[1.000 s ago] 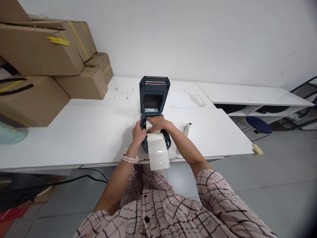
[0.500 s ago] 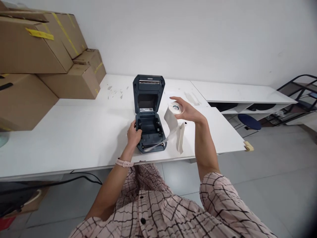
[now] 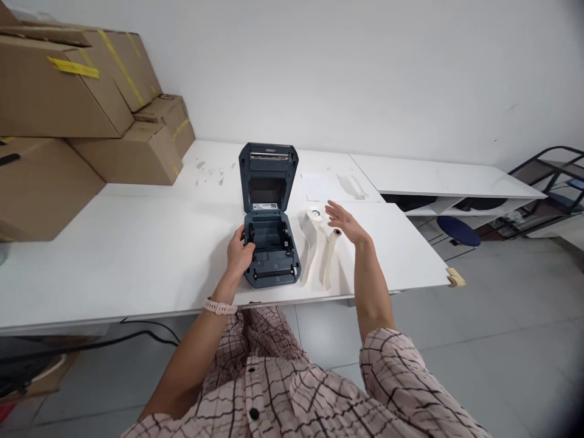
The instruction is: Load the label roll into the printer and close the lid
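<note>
A dark blue-grey label printer (image 3: 269,261) stands on the white table with its lid raised. My left hand (image 3: 240,250) grips the printer's left side, thumb over the edge. Right of the printer a white label roll (image 3: 314,216) rests on the table, its loose strip hanging toward the front. Beside it lies a thinner roll with a dark-centred core and a loose strip (image 3: 329,258). My right hand (image 3: 345,222) is above and right of the rolls, fingers spread, holding nothing. The printer's inside compartment shows no roll.
Cardboard boxes (image 3: 132,152) are stacked at the back left of the table (image 3: 137,261). A white sheet (image 3: 318,186) lies behind the rolls. At the right are a lower white shelf unit (image 3: 456,179), a blue stool (image 3: 458,231) and a black rack (image 3: 547,176).
My right hand has let go of the white roll, which now stands on the table, and its fingers have spread. The strip no longer crosses the printer's front.
</note>
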The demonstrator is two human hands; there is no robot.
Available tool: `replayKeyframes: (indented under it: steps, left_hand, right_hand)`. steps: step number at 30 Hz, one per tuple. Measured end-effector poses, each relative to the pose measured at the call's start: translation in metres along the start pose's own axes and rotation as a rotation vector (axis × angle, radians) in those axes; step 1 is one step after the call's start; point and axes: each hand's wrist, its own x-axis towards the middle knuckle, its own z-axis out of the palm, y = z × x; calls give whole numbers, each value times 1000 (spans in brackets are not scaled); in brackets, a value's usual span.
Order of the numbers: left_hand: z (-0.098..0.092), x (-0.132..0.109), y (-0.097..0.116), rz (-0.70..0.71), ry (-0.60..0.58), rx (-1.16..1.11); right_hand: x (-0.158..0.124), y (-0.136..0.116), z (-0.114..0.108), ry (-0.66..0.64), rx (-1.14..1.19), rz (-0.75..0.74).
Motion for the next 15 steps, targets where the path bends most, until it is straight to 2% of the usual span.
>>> replayKeyframes:
  steps: [2,4,6,8,11,13,15]
  left_hand:
    - [1,0,0,4,19,-4]
    - [2,1,-1,3,35,-15]
    - [2,1,-1,-2,43,-29]
    - [3,1,-1,-7,44,-38]
    - [3,0,-2,-5,40,-41]
    - [4,0,-2,-7,47,-55]
    - [6,1,-2,-17,57,-77]
  right_hand:
    - [-21,14,-11,47,98,-11]
    - [-39,28,-12,64,85,41]
    - [-51,36,-3,53,8,119]
    - [-59,33,9,36,-41,165]
    - [-63,1,25,-58,28,30]
    - [-61,-35,36,-211,68,-141]
    - [-51,-72,54,-383,-9,-268]
